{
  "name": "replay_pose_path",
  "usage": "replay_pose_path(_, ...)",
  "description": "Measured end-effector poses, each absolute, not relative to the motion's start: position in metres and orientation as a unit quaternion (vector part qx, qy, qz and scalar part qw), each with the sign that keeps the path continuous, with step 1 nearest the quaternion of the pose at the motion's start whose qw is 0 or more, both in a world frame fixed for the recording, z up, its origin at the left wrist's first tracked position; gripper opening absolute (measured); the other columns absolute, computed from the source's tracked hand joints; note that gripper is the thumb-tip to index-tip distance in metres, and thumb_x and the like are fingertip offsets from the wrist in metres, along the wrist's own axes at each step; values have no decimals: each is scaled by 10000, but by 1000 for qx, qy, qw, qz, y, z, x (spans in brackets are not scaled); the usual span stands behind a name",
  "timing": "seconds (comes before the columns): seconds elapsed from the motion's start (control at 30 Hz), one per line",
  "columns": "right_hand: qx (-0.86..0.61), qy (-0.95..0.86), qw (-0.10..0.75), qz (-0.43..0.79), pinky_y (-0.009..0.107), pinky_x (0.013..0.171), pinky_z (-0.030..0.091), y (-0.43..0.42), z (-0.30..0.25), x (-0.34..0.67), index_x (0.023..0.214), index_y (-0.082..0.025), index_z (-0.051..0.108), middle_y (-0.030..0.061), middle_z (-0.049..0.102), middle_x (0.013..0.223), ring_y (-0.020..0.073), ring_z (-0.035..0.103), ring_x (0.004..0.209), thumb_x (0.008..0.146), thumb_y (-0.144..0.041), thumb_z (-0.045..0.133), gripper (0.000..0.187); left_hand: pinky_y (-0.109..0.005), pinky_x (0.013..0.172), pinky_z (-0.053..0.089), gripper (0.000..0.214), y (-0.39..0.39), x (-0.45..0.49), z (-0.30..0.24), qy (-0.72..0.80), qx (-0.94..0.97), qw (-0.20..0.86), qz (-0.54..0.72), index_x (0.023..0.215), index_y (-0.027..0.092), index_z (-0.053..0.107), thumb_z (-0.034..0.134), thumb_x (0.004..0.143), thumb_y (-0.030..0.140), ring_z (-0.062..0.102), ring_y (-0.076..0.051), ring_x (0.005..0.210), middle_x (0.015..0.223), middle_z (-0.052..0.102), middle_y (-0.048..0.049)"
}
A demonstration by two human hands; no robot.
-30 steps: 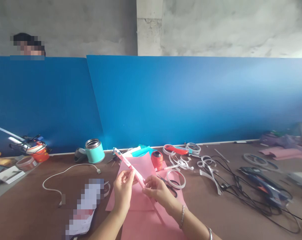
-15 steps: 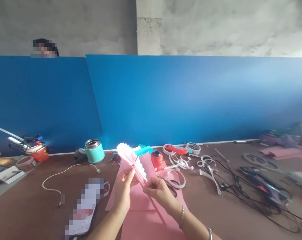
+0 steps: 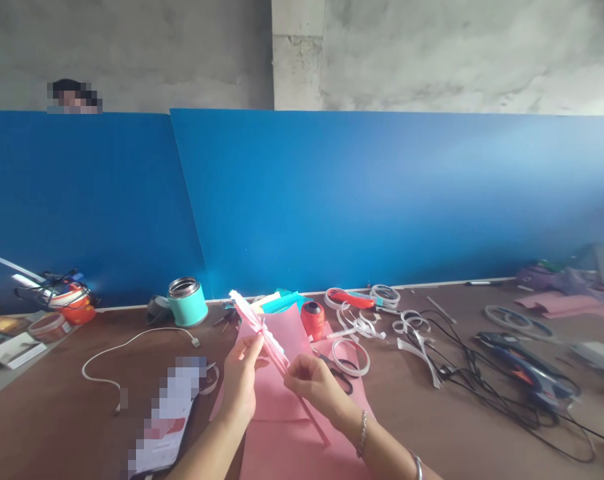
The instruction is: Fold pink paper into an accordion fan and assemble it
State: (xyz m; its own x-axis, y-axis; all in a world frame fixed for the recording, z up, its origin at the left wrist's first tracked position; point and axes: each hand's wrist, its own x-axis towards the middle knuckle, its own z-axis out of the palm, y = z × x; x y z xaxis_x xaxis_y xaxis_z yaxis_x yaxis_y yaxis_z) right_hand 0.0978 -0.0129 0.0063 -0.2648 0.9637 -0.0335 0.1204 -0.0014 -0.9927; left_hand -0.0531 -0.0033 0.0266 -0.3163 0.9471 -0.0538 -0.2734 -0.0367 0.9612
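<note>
A pleated pink paper piece [image 3: 252, 316], gathered at its middle, slants between my hands, with its upper end pointing away to the left. My left hand [image 3: 243, 373] pinches it close to the gathered middle. Lower down, my right hand [image 3: 315, 387] has its fingers closed on the folded paper. A thin pink strip or stick [image 3: 318, 427] runs out below the right hand; whether it is joined to the pleats I cannot tell. Under both hands lie flat pink paper sheets [image 3: 277, 447]. Black-handled scissors [image 3: 347, 373] rest beside the right hand, partly hidden.
A phone [image 3: 167, 420] lies left of my forearm, near a white cable [image 3: 127, 338]. Behind stand a turquoise container [image 3: 188, 303] and a red object [image 3: 313, 320]. White ribbon loops [image 3: 352, 357] and a dark blue glue gun [image 3: 527, 370] with black cords lie right. A blue partition [image 3: 332, 200] closes the back.
The pleated paper has turned from a spread fan, seen broadside, to a narrower, edge-on shape. Both hands keep their grip and have barely shifted.
</note>
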Motion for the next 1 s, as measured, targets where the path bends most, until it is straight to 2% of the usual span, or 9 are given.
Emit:
replay_pose_path(0.23,-485,-571,351,561,198,496,297,-16,13,100,630,-164,559,-41,513,574,78,421,530,627,-166,592,33,-227,550,428,365,3,-58,25,513,327,423,672,755,148,654,715,625,484,565,-139,643,726,653,-33)
replay_pose_path(0.37,-506,-614,293,530,190,483,308,-13,15,107,696,-169,611,-32,557,614,85,466,533,645,-170,574,63,-231,570,424,377,13,-73,22,521,291,412,689,792,154,647,719,619,481,561,-139,659,774,651,-36)
replay_pose_path(0.47,-539,-674,274,425,202,514,338,-4,17,120,738,-171,633,-11,596,647,113,521,580,680,-164,540,109,-226,565,414,374,23,-89,20,503,277,408,710,792,153,643,736,598,458,572,-154,696,738,638,-30)
replay_pose_path(0.53,-614,-695,267,263,228,576,358,3,19,132,700,-165,624,20,622,676,145,554,654,722,-161,502,124,-232,569,418,383,29,-99,21,502,283,412,706,801,142,646,735,597,454,578,-159,690,711,637,-31)
replay_pose_path(0.6,-700,-672,209,122,273,637,376,9,22,144,718,-165,621,62,652,737,194,585,730,776,-220,480,162,-236,569,421,401,31,-107,24,523,300,416,680,818,132,653,729,597,457,587,-165,683,719,650,-40)
replay_pose_path(0.67,-732,-663,136,71,317,701,392,11,26,154,794,-150,633,126,674,896,266,600,877,781,-296,510,191,-239,569,427,398,32,-112,29,547,339,422,638,818,127,658,712,611,462,598,-174,691,735,664,-52)
replay_pose_path(0.77,-742,-662,60,82,352,724,402,10,30,159,809,-153,648,154,680,968,314,612,939,778,-321,516,216,-247,572,441,323,31,-116,38,577,437,403,560,756,137,645,653,677,451,606,-180,672,694,661,-45)
replay_pose_path(0.87,-732,-676,44,79,351,734,401,9,30,158,810,-163,653,138,694,952,300,630,932,781,-257,500,182,-255,573,446,242,31,-113,52,616,583,301,437,691,161,617,579,755,392,621,-185,645,658,662,-34)
replay_pose_path(1.0,-733,-678,48,33,346,747,384,11,23,156,821,-151,648,137,699,932,276,636,921,765,-143,457,198,-281,590,447,222,29,-94,70,641,753,-18,151,749,172,628,435,851,214,653,-212,678,702,682,-51)
